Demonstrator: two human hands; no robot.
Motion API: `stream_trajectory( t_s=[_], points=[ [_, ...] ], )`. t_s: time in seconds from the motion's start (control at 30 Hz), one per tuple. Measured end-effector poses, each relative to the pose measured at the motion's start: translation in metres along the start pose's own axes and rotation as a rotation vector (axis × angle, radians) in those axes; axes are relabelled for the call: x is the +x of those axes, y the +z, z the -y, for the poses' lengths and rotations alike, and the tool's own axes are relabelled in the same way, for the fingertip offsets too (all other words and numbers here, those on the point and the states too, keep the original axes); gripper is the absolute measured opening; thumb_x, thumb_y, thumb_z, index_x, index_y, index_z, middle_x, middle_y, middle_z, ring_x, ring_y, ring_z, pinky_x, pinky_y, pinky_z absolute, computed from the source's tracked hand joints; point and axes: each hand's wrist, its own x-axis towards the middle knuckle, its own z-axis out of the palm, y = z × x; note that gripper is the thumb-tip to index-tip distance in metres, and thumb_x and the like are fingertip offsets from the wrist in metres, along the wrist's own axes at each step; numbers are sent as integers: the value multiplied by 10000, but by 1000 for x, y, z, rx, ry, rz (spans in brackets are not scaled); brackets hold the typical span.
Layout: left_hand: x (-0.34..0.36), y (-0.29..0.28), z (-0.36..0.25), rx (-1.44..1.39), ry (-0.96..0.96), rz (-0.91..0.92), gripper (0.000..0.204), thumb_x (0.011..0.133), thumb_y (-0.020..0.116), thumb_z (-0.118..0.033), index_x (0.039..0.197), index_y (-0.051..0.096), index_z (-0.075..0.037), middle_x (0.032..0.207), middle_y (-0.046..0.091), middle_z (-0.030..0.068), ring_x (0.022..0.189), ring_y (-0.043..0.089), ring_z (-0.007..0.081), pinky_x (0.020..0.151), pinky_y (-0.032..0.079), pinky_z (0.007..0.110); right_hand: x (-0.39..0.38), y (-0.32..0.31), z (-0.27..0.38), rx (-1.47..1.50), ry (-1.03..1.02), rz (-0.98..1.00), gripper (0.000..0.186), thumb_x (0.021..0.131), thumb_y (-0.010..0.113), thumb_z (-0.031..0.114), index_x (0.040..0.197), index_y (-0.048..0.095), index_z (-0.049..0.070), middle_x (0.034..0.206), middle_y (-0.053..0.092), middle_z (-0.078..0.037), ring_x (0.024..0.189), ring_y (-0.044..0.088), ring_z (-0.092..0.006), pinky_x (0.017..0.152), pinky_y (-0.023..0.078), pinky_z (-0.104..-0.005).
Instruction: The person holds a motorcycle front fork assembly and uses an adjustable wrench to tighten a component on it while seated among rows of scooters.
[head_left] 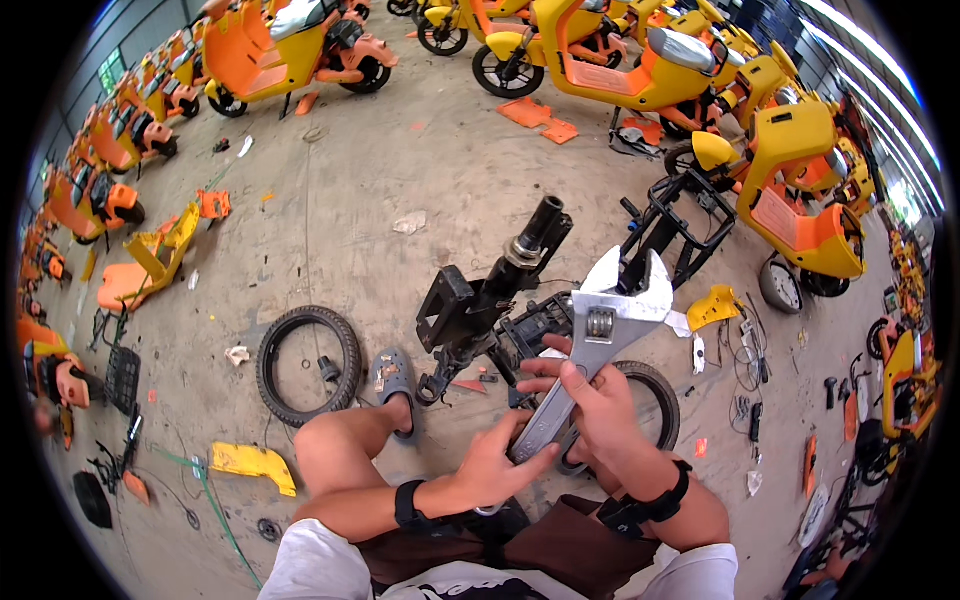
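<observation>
A large silver adjustable wrench (580, 365) is held slanted in front of me, its jaws up and parted. My left hand (505, 455) is closed round the lower part of its handle. Higher up, my right hand (598, 400) holds the handle just below the head, the thumb in front and the fingers partly behind. Beyond the wrench stands a black scooter frame (490, 290) with its metal head tube (527, 248) pointing up. The wrench jaws overlap this frame's surroundings in the view and grip nothing that I can see.
A loose tyre (268, 355) lies to the left, and another tyre (668, 400) is partly hidden behind my right arm. Yellow panels (250, 463) and orange pieces (540, 118) litter the concrete floor. Rows of yellow and orange scooters (640, 80) stand around. My foot in a grey clog (391, 375) is near the frame.
</observation>
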Motion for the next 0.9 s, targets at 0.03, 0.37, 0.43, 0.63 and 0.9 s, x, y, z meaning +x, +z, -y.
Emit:
stream_trajectory(
  t_s=[0.03,0.37,0.43,0.63,0.9],
  points=[
    [-1,-2,2,-119,11,38,349,920,622,-182,1142,448,25,825,635,136,646,669,218,574,505,304,-1,1,6,84,27,48,434,1001,463,208,1333,379,-58,1229,564,-238,1002,642,-294,884,519,-388],
    [-28,27,-62,-805,-222,173,376,1000,465,-170,1275,227,-74,801,492,116,529,607,246,470,539,364,16,-3,-1,225,149,334,355,1021,387,226,1234,424,-56,1227,562,-296,1007,644,-354,907,503,-424],
    [-27,38,-69,-794,-201,109,363,1001,456,-160,1268,226,-79,804,492,116,529,610,251,462,540,369,19,-6,0,196,137,357,366,1023,378,265,1190,440,-55,1072,632,-292,940,666,-347,846,522,-396],
    [-8,63,-89,-843,-195,-4,331,998,446,-139,1236,223,-84,822,498,123,523,615,270,457,547,401,31,-22,2,119,105,331,385,1008,404,341,1091,485,-26,819,671,-242,729,677,-292,711,523,-362],
    [-5,65,-112,-904,-216,-21,321,998,425,-125,1250,234,-72,864,475,115,531,610,261,461,558,389,33,-28,12,131,163,377,367,1008,396,340,991,490,-14,704,623,-239,659,654,-350,700,539,-464]
  ],
)
